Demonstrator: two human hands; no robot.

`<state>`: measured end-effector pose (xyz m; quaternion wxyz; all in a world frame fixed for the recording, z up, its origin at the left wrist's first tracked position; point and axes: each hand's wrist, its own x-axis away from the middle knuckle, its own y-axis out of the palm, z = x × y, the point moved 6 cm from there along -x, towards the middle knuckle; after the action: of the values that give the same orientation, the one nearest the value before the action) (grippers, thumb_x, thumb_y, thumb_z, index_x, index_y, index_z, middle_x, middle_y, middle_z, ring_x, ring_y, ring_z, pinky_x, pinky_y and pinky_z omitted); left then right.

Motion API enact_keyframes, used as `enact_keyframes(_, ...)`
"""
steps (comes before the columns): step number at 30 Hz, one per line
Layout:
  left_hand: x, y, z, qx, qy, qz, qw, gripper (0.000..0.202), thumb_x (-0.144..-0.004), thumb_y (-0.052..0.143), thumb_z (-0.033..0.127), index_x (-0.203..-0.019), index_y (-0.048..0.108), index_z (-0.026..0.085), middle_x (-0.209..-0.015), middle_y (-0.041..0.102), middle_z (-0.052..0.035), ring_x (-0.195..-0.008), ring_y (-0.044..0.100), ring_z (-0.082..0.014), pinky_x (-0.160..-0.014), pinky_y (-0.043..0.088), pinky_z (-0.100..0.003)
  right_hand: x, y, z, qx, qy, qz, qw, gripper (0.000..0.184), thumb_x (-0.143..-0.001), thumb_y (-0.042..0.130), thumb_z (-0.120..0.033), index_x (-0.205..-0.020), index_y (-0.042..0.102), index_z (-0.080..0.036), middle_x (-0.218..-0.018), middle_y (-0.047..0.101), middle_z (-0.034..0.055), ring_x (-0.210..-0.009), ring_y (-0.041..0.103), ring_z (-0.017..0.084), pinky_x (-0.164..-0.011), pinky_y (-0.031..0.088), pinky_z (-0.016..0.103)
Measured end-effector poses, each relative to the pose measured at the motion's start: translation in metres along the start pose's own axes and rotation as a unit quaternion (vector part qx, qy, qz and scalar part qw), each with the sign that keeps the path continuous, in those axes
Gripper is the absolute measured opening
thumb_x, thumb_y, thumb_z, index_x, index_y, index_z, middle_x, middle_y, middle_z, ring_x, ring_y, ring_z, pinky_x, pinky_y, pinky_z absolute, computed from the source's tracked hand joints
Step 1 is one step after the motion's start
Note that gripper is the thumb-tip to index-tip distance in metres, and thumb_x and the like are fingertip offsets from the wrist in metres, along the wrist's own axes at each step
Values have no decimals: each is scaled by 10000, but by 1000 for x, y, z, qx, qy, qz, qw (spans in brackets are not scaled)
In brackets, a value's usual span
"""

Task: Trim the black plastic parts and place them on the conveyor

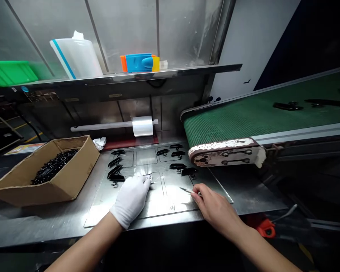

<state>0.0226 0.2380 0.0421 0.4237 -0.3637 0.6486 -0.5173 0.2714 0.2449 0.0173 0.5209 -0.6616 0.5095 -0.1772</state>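
Note:
My left hand (132, 194), in a white glove, is over the middle of the board (102, 211). Its thumb and fingertips are pinched together at a small shiny piece that I cannot make out, below the film hanging from the roll (143, 126). My bare right hand (215, 206) grips a slim craft knife (185, 190), its pointed blade aimed left above the board. Glossy black plastic parts (115, 170) lie in a group left of my gloved hand. More black parts (178, 166) lie on the right side, beyond the knife.
An open cardboard box (82, 170) of small black pieces stands at left. The green conveyor belt (229, 121) juts in from the right, carrying black parts. On the shelf (175, 71) are a green bin (11, 71), a clear bag (76, 56) and a blue tape dispenser (138, 62).

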Motion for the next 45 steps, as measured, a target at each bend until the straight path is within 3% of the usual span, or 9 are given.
enact_keyframes(4, 34, 2, 14, 30, -7, -1, 1000, 280, -1025, 388, 144, -1039, 664, 184, -934, 686, -102, -818, 617, -292, -722, 465, -435, 5, -9, -13, -41, 20, -38, 998, 188, -1112, 377, -383, -1067, 514, -261, -839, 673, -23, -701, 653, 175, -636, 507, 314)
enact_keyframes(9, 67, 4, 23, 87, -18, -8, 996, 301, -961, 385, 43, -1018, 632, 205, -869, 652, -67, -748, 576, -256, -671, 433, -415, -8, -4, -36, -109, -12, -108, 988, 269, -1109, 362, -334, -1303, 542, -289, -1189, 686, 38, -1104, 653, 203, -948, 543, 375)
enact_keyframes(12, 86, 2, 20, 151, -8, 55, 987, 240, -948, 491, 92, -1113, 628, 202, -1026, 704, -113, -875, 634, -275, -743, 472, -415, -23, 4, -50, -94, -74, -131, 984, 349, -1095, 386, -293, -1419, 512, -265, -1267, 658, 85, -1155, 633, 234, -983, 534, 419)
enact_keyframes(15, 105, -2, 8, 222, 5, 150, 963, 372, -905, 607, 96, -1263, 591, 195, -1169, 724, -131, -1019, 660, -275, -861, 496, -397, -38, 12, -64, -81, -123, -161, 976, 388, -1094, 396, -257, -1464, 510, -292, -1244, 658, 82, -1057, 664, 215, -896, 559, 377)
enact_keyframes(19, 115, -2, -23, 268, -58, 191, 942, 390, -902, 641, 95, -1268, 598, 222, -1170, 699, -97, -1092, 619, -252, -967, 470, -390, -57, 21, -85, -45, -163, -195, 966, 386, -1095, 404, -248, -1451, 547, -283, -1154, 663, 80, -915, 663, 193, -776, 553, 328)
enact_keyframes(24, 100, 1, -59, 292, -179, 138, 929, 162, -953, 648, 238, -1113, 652, 263, -1132, 652, -55, -1093, 583, -253, -976, 457, -432, -76, 39, -116, 36, -209, -222, 952, 331, -1073, 443, -238, -1348, 626, -211, -1050, 676, 83, -865, 656, 215, -724, 518, 341)
enact_keyframes(31, 80, 13, -60, 291, -173, 40, 940, 40, -929, 653, 246, -958, 626, 249, -991, 613, -30, -938, 555, -248, -845, 453, -436, -85, 63, -145, 104, -260, -251, 927, 308, -1028, 546, -171, -1320, 635, -205, -1073, 699, 60, -833, 643, 208, -641, 442, 329)
enact_keyframes(35, 76, 13, -56, 283, -165, 16, 945, 102, -998, 567, 300, -933, 632, 256, -945, 606, -13, -899, 545, -226, -811, 437, -420, -79, 53, -126, 114, -259, -258, 924, 339, -1013, 585, -174, -1342, 626, -244, -1079, 691, 30, -845, 636, 203, -634, 426, 329)
enact_keyframes(45, 80, 6, -54, 292, -146, 59, 943, 84, -986, 609, 299, -1012, 671, 248, -1008, 646, -28, -965, 579, -226, -859, 468, -412, -30, -17, -8, 187, -177, -185, 949, 294, -1035, 518, -222, -1269, 672, -311, -1047, 677, 26, -813, 653, 194, -625, 478, 299)
